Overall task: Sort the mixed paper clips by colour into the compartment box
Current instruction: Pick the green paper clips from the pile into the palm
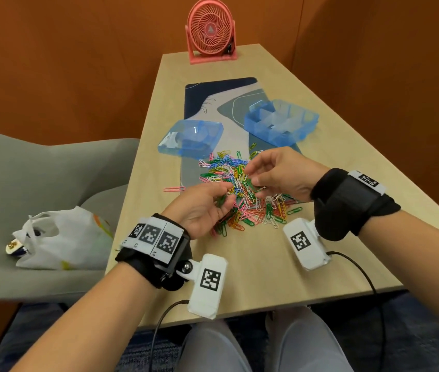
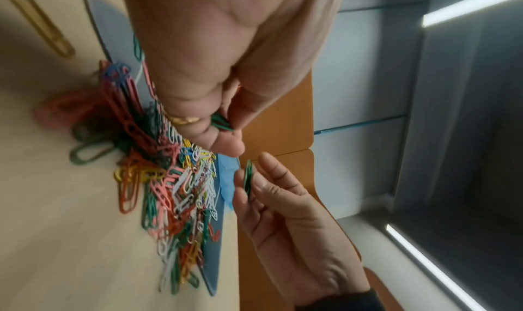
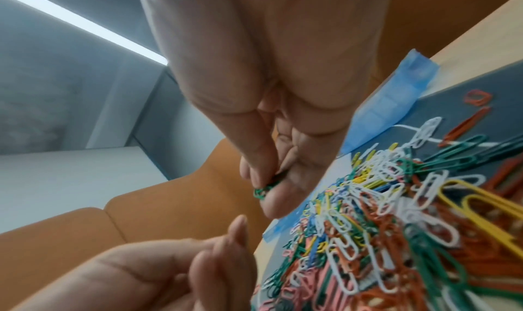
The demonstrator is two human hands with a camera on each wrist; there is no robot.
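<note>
A heap of mixed paper clips (image 1: 242, 191) lies on the table, half on the desk mat. My left hand (image 1: 223, 196) hovers palm-up at the heap's left side and holds a few green clips (image 2: 222, 122) in its curled fingers. My right hand (image 1: 251, 181) hangs over the heap's middle and pinches one green clip (image 2: 248, 178) between thumb and forefinger, close to the left fingertips; the right wrist view shows this green clip (image 3: 264, 189) at the fingertips. The blue compartment box (image 1: 305, 127) stands open behind the heap to the right; what its compartments hold is hard to tell.
The box's blue lid (image 1: 191, 138) lies behind the heap on the left. One pink clip (image 1: 174, 189) sits apart, left of the heap. A pink fan (image 1: 211, 30) stands at the table's far end. A grey chair (image 1: 11, 170) with a white bag (image 1: 65, 237) is on the left.
</note>
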